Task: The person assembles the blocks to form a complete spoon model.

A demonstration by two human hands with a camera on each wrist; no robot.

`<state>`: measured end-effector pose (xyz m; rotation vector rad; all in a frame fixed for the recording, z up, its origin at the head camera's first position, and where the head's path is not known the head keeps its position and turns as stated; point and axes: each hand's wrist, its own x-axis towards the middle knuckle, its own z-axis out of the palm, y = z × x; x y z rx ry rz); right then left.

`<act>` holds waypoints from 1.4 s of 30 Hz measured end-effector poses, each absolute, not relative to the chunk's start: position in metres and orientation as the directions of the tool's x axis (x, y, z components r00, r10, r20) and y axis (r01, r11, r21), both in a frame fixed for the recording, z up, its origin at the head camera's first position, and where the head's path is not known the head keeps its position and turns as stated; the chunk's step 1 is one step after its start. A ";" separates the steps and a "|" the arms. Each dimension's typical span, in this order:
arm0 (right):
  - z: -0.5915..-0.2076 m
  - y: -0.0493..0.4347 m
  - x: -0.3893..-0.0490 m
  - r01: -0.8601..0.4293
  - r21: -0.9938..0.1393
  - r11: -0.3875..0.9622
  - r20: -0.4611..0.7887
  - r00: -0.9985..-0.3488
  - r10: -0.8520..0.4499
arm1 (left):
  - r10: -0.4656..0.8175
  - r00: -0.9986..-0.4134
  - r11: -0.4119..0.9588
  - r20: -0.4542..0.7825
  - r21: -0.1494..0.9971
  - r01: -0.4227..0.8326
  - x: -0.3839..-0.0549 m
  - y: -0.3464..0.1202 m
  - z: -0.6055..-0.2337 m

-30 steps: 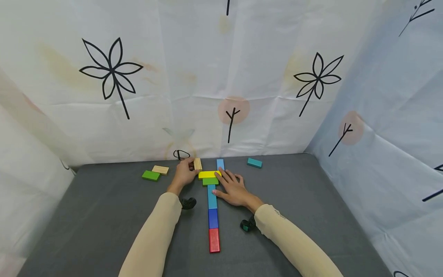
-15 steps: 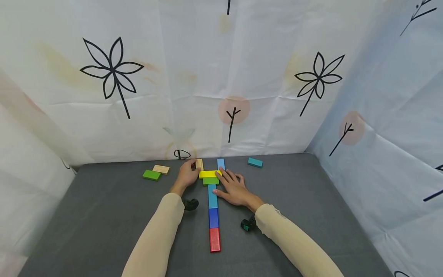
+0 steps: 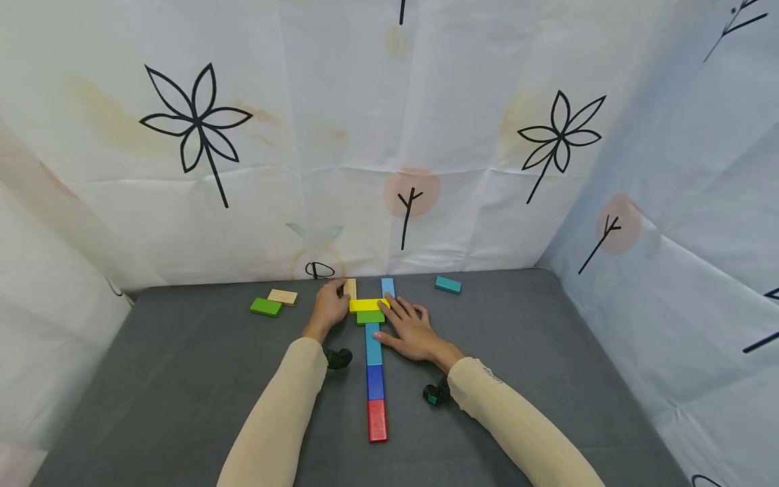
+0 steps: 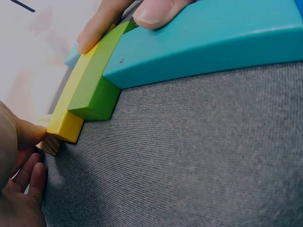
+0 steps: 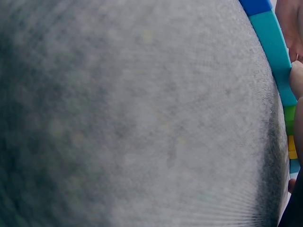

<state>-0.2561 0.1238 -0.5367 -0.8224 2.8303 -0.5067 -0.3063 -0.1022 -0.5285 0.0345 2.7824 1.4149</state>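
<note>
In the head view a row of flat blocks runs away from the person: red (image 3: 377, 421), dark blue (image 3: 375, 383), turquoise (image 3: 372, 343), green (image 3: 369, 316). A yellow block (image 3: 363, 306) lies crosswise beyond the green one. Behind its left end is a plain wooden block (image 3: 350, 289), which my left hand (image 3: 328, 308) grips at its left side; the thumb is at the near end in the left wrist view. A light blue block (image 3: 387, 287) stands behind the yellow block's right end. My right hand (image 3: 414, 336) rests spread, fingertips at the yellow block, thumb on the turquoise one.
On the left lie a loose green block (image 3: 266, 308) and another wooden block (image 3: 282, 297), touching or nearly so. A teal block (image 3: 448, 285) sits at the back right. The grey table (image 3: 182, 379) meets a white printed cloth (image 3: 341, 135) behind.
My left hand has shifted slightly right with the wooden block, whose position is now straighter behind the yellow block's left end. The right hand stays in place.
</note>
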 end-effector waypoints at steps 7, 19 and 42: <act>-0.537 0.124 -0.256 -0.494 -0.361 0.791 -0.049 -0.837 -0.545 | 0.044 -0.999 0.602 -0.023 0.798 0.009 -0.304 -0.104 -0.526; -0.536 0.125 -0.255 -0.499 -0.370 0.784 -0.039 -0.835 -0.550 | -0.013 -0.999 0.514 0.047 0.857 0.034 -0.289 -0.110 -0.529; -0.534 0.124 -0.253 -0.515 -0.393 0.762 -0.023 -0.823 -0.568 | -0.473 -0.838 0.546 0.272 0.837 -0.036 -0.248 -0.210 -0.541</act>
